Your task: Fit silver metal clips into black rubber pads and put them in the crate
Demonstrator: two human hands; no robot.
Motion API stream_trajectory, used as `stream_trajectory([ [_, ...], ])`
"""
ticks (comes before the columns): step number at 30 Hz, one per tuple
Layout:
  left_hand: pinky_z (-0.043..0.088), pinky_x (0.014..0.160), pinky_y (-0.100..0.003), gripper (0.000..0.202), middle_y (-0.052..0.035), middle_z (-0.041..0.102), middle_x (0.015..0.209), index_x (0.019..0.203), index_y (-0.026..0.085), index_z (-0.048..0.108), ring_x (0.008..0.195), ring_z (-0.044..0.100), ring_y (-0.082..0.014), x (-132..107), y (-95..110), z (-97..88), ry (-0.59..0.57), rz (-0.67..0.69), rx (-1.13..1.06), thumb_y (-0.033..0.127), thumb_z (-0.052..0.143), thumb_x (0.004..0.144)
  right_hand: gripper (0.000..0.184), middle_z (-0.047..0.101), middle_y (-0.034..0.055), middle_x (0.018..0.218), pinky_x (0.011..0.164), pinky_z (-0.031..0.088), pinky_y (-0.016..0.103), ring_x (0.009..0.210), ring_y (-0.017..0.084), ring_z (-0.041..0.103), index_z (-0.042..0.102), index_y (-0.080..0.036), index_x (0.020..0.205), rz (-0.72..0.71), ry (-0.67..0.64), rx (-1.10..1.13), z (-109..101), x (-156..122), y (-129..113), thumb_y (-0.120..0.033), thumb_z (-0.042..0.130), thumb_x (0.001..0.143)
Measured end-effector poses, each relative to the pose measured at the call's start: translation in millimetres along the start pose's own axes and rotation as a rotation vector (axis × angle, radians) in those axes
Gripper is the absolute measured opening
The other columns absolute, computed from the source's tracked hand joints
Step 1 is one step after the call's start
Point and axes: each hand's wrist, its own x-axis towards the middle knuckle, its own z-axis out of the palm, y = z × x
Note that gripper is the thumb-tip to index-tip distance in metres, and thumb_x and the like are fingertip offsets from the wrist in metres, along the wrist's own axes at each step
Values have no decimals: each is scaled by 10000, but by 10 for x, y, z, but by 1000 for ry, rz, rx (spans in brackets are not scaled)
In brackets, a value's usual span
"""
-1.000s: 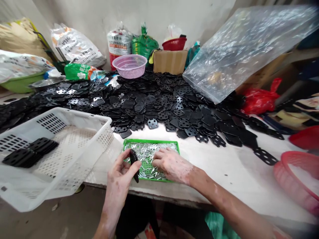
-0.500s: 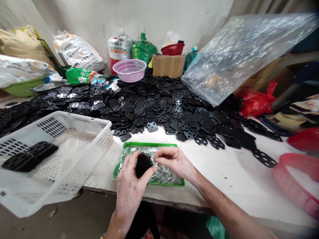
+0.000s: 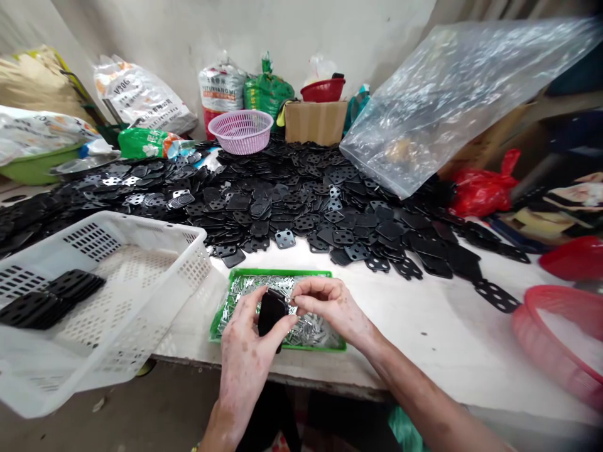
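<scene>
My left hand [image 3: 249,345] grips a black plate [image 3: 272,314] by its edges, thumb on the near right side and fingers on the far left. The plate is tilted steeply over the green tray [image 3: 221,320]. Close to its right edge my right hand [image 3: 332,307] is pinched, thumb against fingertips; a small shiny bit shows at the tips, seemingly one of the metal pins. Many loose silvery metal pins [image 3: 308,331] fill the tray under both hands. Whether the pin touches the plate I cannot tell.
A heap of black plates [image 3: 292,201] covers the table's back half. At left a white perforated crate [image 3: 136,276] holds stacked black plates [image 3: 51,298]. A pink basket [image 3: 551,326] stands at right. Behind are a purple basket [image 3: 242,129], a cardboard box [image 3: 315,121] and a plastic sheet [image 3: 452,107].
The black plate in my left hand has turned more edge-on. My right hand stays beside its edge, still pinched. The whole view has shifted slightly.
</scene>
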Motion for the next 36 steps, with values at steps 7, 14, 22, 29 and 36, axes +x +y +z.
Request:
stream_trajectory([
  [7,504,843,-403,566,-104,625,1224,1252,233,571,1007,632,-282,-38,8,31,61,160,150,503,702,772,104,643,-7,668,594,461,224,610,115,568,693,-151,742,-46,58,-115,34,-29,-31,-254,699,744],
  [14,474,917,-413,575,-137,628,1191,1262,188,544,1084,608,-300,-48,13,86,194,310,262,481,694,791,97,670,7,712,647,481,242,695,149,620,662,-170,729,-260,213,-433,111,-101,-19,-179,607,809],
  [22,486,896,-402,523,-131,633,1179,1243,191,549,1061,624,-297,-62,37,94,220,287,241,431,695,801,136,679,32,783,691,499,262,729,158,627,650,-185,796,-492,293,-565,200,-163,9,-141,549,876],
  [29,492,869,-384,502,-112,645,1162,1230,198,562,1032,628,-274,-86,69,145,132,243,153,442,681,808,96,695,30,836,739,512,256,790,162,646,672,-185,810,-393,286,-368,243,-132,11,-174,594,864],
  [36,492,876,-408,562,-116,634,1172,1236,203,565,1042,621,-291,-39,6,75,155,191,177,488,709,774,106,684,15,755,666,517,253,705,152,649,691,-184,884,-326,188,-274,117,-73,36,-191,585,889],
])
